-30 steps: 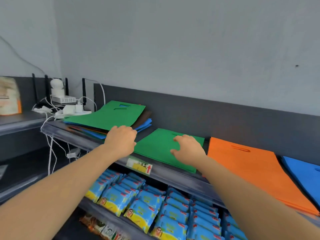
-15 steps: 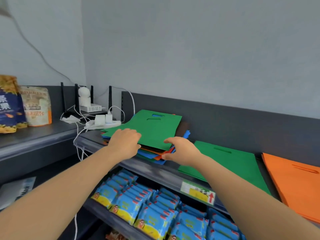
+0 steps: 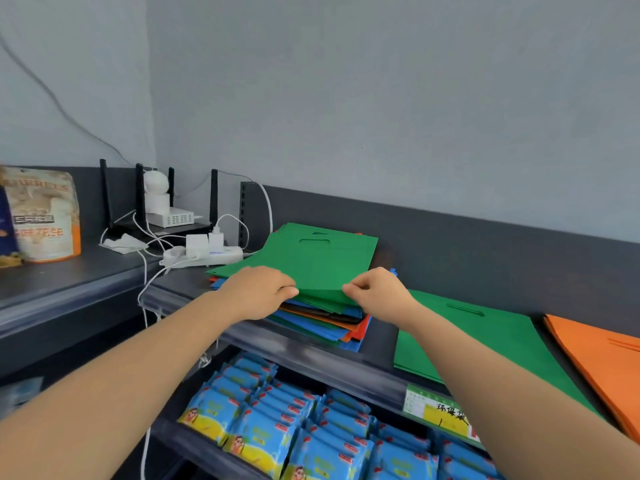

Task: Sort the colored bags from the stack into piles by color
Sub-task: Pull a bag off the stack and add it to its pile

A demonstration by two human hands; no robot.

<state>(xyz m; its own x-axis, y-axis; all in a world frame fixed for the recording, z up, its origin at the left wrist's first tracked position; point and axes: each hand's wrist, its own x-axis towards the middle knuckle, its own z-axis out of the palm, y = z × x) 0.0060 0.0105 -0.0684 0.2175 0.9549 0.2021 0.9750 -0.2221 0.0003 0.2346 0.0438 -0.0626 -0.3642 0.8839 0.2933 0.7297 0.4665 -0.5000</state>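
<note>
2 hands at stack (image 3: 332,323): left hand (image 3: 258,292) and right hand (image 3: 377,294) each pinching near edge of top green bag (image 3: 322,258). Just right, green pile (image 3: 485,341), orange pile (image 3: 602,355) beyond; power strip (image 3: 204,256) behind-left, blue packets (image 3: 277,410) below.

Two pale grey-blue painted walls (image 3: 381,98) meet in a corner at left. Against them stand a dark grey metal shelf unit (image 3: 485,251) and a lower dark grey side shelf (image 3: 62,285).

top green bag (image 3: 322,261): matt, felt-like cloth
shelf (image 3: 379,341): smooth, dull sheen
blue packets (image 3: 263,441): glossy plastic film
power strip (image 3: 204,257): smooth white plastic
</note>
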